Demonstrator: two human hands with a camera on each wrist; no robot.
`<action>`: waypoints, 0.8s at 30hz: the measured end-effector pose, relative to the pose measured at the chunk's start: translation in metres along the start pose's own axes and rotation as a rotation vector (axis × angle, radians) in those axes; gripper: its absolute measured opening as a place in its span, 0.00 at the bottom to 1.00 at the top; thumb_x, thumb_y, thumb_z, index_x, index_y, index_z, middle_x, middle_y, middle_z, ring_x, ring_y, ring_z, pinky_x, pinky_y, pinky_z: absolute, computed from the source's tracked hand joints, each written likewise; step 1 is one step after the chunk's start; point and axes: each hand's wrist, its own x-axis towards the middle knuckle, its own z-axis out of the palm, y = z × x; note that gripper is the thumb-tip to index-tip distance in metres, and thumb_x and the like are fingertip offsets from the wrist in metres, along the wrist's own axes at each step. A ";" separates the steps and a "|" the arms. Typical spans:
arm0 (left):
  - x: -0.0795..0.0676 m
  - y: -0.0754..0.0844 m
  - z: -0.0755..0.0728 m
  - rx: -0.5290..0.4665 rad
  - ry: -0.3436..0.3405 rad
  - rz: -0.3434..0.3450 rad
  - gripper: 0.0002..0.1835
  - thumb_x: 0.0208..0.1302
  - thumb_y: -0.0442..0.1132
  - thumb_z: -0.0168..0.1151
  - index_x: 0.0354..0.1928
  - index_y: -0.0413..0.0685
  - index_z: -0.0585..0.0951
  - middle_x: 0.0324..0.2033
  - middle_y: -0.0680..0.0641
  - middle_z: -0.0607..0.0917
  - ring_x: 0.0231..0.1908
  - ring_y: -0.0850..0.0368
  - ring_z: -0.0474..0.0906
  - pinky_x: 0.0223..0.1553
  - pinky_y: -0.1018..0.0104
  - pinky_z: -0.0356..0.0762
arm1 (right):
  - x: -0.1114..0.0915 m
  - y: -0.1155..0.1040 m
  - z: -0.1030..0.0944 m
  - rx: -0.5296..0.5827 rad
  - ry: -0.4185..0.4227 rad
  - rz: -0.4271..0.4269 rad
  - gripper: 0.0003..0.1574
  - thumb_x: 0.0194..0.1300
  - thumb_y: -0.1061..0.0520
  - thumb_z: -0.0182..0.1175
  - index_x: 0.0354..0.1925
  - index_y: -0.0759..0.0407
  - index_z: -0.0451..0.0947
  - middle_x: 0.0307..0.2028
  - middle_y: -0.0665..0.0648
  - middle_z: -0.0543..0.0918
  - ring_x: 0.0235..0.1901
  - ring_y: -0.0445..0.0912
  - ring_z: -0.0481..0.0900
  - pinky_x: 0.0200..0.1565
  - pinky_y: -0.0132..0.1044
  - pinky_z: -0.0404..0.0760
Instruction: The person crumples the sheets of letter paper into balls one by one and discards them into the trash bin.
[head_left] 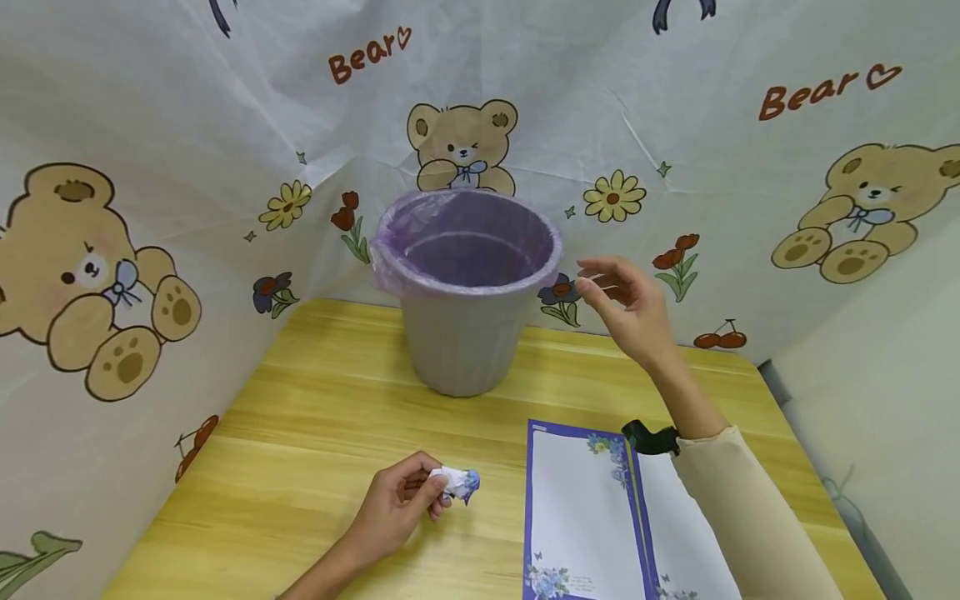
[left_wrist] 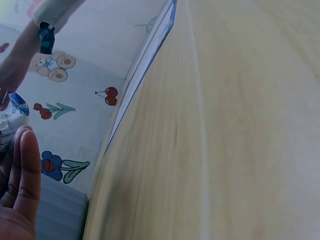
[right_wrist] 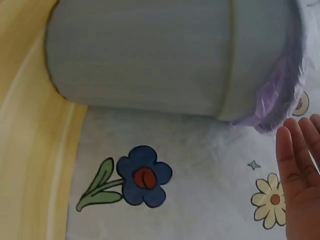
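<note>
A grey waste bin (head_left: 465, 333) lined with a purple bag (head_left: 465, 242) stands at the back of the wooden table (head_left: 315, 433). My right hand (head_left: 626, 304) hovers open in the air just right of the bin's rim, holding nothing; its fingers (right_wrist: 295, 175) show beside the bin (right_wrist: 150, 60) in the right wrist view. Low over the table's front, my left hand (head_left: 397, 504) pinches a crumpled paper ball (head_left: 457, 483), white with blue print. The ball (left_wrist: 12, 117) shows at the left edge of the left wrist view.
Two sheets of blue-bordered floral letter paper (head_left: 592, 517) lie flat at the front right, under my right forearm. A bear-print cloth (head_left: 150, 208) walls the table on the back and both sides. The paper's edge (left_wrist: 150, 55) appears in the left wrist view.
</note>
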 end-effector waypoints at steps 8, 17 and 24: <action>-0.002 0.001 -0.001 0.008 -0.007 -0.004 0.06 0.82 0.30 0.56 0.48 0.42 0.82 0.31 0.32 0.87 0.28 0.54 0.87 0.28 0.58 0.91 | 0.022 -0.002 -0.011 -0.021 -0.094 0.090 0.17 0.78 0.58 0.64 0.62 0.56 0.85 0.54 0.49 0.88 0.46 0.43 0.88 0.49 0.24 0.87; -0.001 0.004 0.001 0.009 -0.012 -0.003 0.05 0.81 0.30 0.56 0.48 0.42 0.82 0.30 0.35 0.88 0.27 0.48 0.86 0.28 0.58 0.91 | 0.042 -0.002 0.000 -0.075 -0.200 0.223 0.25 0.79 0.45 0.63 0.70 0.48 0.80 0.60 0.55 0.85 0.50 0.41 0.87 0.49 0.25 0.85; -0.003 0.006 0.003 0.011 -0.017 -0.034 0.05 0.82 0.32 0.57 0.47 0.44 0.82 0.31 0.36 0.89 0.28 0.51 0.87 0.28 0.60 0.91 | 0.053 0.001 0.004 -0.010 -0.273 0.312 0.34 0.80 0.43 0.62 0.78 0.43 0.70 0.69 0.58 0.78 0.55 0.50 0.86 0.49 0.29 0.88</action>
